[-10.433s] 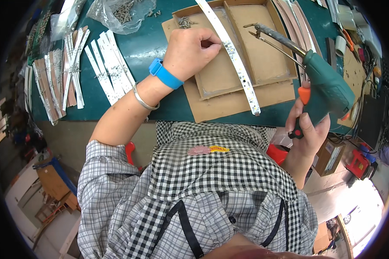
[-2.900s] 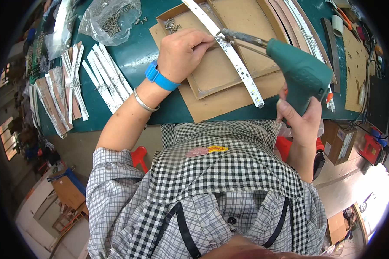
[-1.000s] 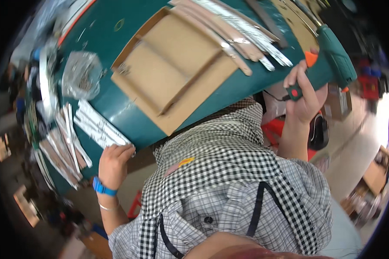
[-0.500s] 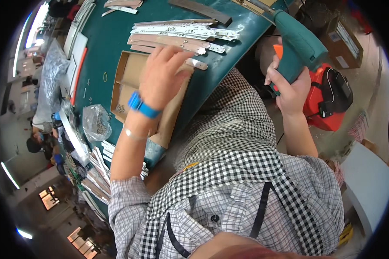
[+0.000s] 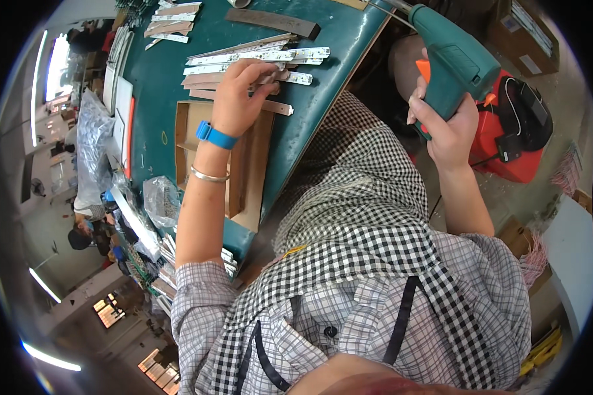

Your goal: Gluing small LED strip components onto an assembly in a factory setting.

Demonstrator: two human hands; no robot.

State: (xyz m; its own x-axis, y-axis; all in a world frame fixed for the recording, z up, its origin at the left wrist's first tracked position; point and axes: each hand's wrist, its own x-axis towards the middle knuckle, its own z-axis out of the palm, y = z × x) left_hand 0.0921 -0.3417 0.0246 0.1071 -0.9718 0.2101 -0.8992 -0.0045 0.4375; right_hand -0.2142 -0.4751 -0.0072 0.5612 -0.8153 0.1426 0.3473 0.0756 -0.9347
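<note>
My left hand (image 5: 238, 99), with a blue band at the wrist, is over the near side of a pile of white and pinkish-brown strips (image 5: 244, 58). Its fingers are curled in a pinch beside the strips; what is between the fingertips is hidden. Just below the hand, one brownish strip (image 5: 280, 107) lies crosswise above an open cardboard box (image 5: 249, 191) with a divider. At the right, my right hand (image 5: 447, 125) grips the handle of a green pistol-shaped power tool (image 5: 458, 66). The tool has an orange trigger, and a thin metal rod points from its nose toward the table.
More strips (image 5: 171, 23) and a dark bar (image 5: 273, 23) lie at the far side of the green table (image 5: 148, 118). A clear bag of small parts (image 5: 161, 201) sits left of the box. A red and black case (image 5: 514, 128) stands at the right, below a cardboard carton (image 5: 527, 36).
My left hand has moved from above the box to the strips, and its spread fingers have curled in. My right hand keeps its grip on the tool. The whole view has shifted slightly.
</note>
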